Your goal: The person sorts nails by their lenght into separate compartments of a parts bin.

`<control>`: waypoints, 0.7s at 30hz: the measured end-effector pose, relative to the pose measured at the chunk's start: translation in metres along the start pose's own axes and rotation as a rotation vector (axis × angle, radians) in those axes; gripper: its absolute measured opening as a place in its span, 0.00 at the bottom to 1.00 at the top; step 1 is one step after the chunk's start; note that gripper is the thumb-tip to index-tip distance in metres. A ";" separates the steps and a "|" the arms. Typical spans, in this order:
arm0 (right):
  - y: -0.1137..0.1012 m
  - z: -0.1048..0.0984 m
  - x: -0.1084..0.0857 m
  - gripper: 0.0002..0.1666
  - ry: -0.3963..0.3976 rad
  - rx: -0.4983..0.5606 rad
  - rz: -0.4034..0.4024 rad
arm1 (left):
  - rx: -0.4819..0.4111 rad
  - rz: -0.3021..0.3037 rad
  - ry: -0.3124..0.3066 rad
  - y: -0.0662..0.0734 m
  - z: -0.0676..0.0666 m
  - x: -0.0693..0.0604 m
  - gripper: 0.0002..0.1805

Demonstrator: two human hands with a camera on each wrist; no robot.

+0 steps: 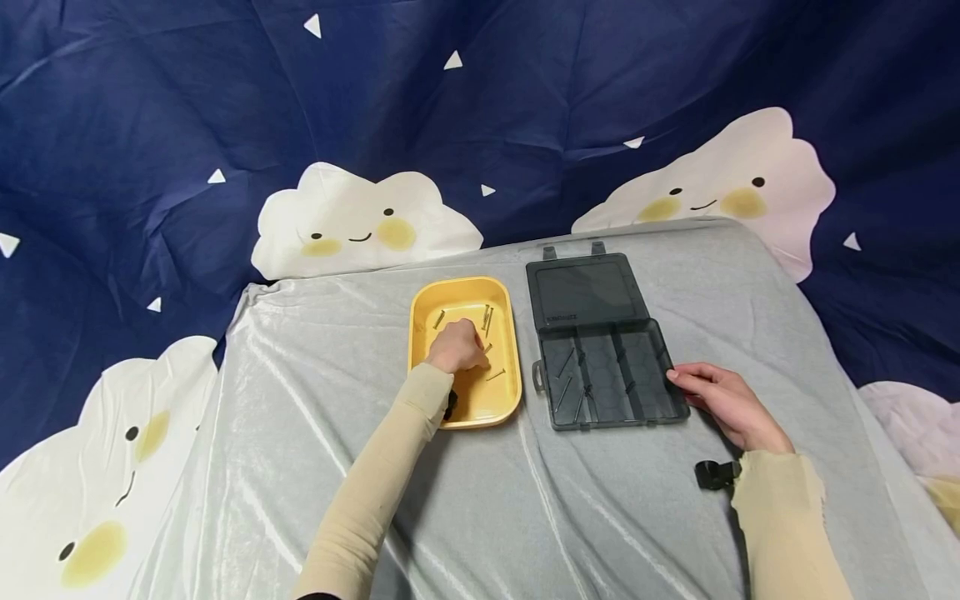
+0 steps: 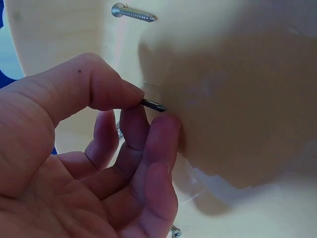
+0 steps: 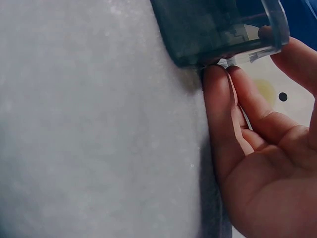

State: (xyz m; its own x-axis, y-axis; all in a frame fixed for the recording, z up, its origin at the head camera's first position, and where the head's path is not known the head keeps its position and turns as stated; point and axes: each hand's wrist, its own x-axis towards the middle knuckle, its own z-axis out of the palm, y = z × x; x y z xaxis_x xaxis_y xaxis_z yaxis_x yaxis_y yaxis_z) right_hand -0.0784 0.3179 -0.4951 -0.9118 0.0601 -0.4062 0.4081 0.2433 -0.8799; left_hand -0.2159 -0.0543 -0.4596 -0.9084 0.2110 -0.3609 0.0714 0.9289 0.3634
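Note:
In the yellow tray (image 1: 514, 392), my left hand (image 1: 456, 346) reaches down among loose screws. The left wrist view shows its thumb and forefinger pinching a small dark screw (image 2: 154, 104), tip sticking out and head hidden. A silver screw (image 2: 133, 12) lies apart, beyond the thumb. To the right of the tray is a dark see-through compartment box (image 1: 611, 421), its lid (image 1: 585, 292) laid back. Several screws (image 1: 566, 362) lie in its left compartments. My right hand (image 1: 731, 404) holds the box's right edge, thumb at the rim and fingers against the lower side.
Grey cloth (image 1: 300, 400) with creases covers the table. Behind it hangs a dark blue curtain (image 1: 480, 108) with cloud faces. A clear latch (image 1: 537, 377) sticks out from the box's left side, towards the tray.

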 end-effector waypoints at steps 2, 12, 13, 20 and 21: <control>0.000 0.000 0.000 0.19 -0.001 -0.002 0.000 | -0.010 0.004 0.004 -0.001 -0.001 -0.001 0.10; 0.000 0.001 0.001 0.19 0.003 0.005 0.004 | -0.039 0.041 0.019 -0.002 -0.005 -0.003 0.11; 0.000 0.001 0.001 0.20 0.003 0.006 0.005 | -0.040 0.046 0.021 -0.002 -0.005 -0.003 0.12; 0.001 0.000 0.001 0.18 0.003 0.009 0.002 | -0.073 0.077 0.027 0.000 -0.007 -0.004 0.12; 0.001 0.000 0.001 0.18 0.003 0.010 0.001 | -0.076 0.080 0.025 0.000 -0.008 -0.005 0.11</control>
State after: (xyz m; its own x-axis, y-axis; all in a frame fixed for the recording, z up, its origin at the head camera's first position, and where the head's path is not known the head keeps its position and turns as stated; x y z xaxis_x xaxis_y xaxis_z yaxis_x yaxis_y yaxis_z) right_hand -0.0790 0.3179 -0.4964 -0.9115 0.0635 -0.4063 0.4094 0.2338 -0.8819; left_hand -0.2149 -0.0578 -0.4512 -0.9111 0.2751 -0.3069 0.1138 0.8835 0.4544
